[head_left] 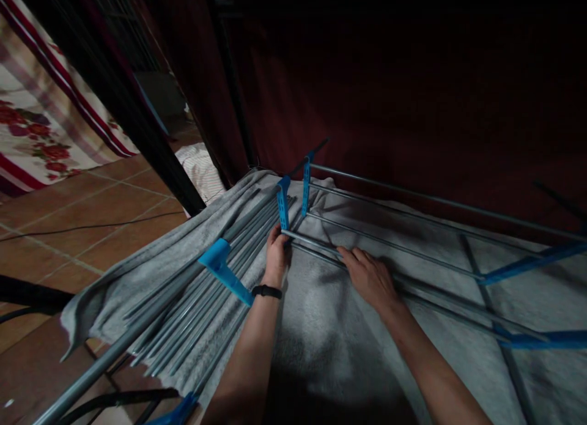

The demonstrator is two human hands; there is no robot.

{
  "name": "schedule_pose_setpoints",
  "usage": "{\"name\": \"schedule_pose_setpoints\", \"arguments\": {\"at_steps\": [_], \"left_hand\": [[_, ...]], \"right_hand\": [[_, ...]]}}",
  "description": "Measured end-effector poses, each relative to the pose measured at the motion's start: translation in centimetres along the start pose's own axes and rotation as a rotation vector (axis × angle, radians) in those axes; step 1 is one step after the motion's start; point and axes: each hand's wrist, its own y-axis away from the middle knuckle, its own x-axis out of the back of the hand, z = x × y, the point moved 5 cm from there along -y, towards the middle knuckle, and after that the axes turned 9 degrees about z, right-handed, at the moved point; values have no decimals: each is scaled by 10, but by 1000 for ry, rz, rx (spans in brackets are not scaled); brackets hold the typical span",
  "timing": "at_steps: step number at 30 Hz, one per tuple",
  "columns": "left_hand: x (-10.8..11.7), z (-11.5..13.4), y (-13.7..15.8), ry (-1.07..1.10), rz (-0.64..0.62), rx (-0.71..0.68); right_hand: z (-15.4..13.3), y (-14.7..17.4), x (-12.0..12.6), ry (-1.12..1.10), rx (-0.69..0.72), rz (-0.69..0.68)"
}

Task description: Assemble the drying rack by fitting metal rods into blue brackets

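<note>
My left hand [276, 254], with a black band at the wrist, closes round the lower end of a blue plastic bracket [283, 208], where a metal rod meets it. My right hand [367, 275] is wrapped over that grey metal rod [316, 242] farther along; its fingertips are partly hidden. Another rod runs just below it. Beyond my hands, a second blue bracket [306, 189] stands upright with several rods [394, 195] running from it to blue arms [541, 260] at the right.
Several loose metal rods [197, 312] lie on a grey blanket [330, 345] left of my arms. A thick pole [132, 333] with a blue fitting [224, 269] crosses above them. Dark curtains [389, 107] hang behind, a black post [137, 107] leans at left, and a cable crosses the tiled floor [114, 199].
</note>
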Motion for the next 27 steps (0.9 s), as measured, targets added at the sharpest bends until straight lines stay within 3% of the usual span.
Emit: {"name": "schedule_pose_setpoints", "arguments": {"at_steps": [5, 15, 21, 27], "left_hand": [[-3, -16, -2, 238, 61, 51], [-5, -13, -8, 173, -110, 67], [-7, -13, -8, 213, -104, 82], [-10, -11, -8, 202, -132, 89]], "right_hand": [[2, 2, -7, 17, 7, -3], [4, 1, -4, -1, -1, 68], [-39, -32, 0, -88, 104, 43], [-75, -77, -6, -133, 119, -86]]}}
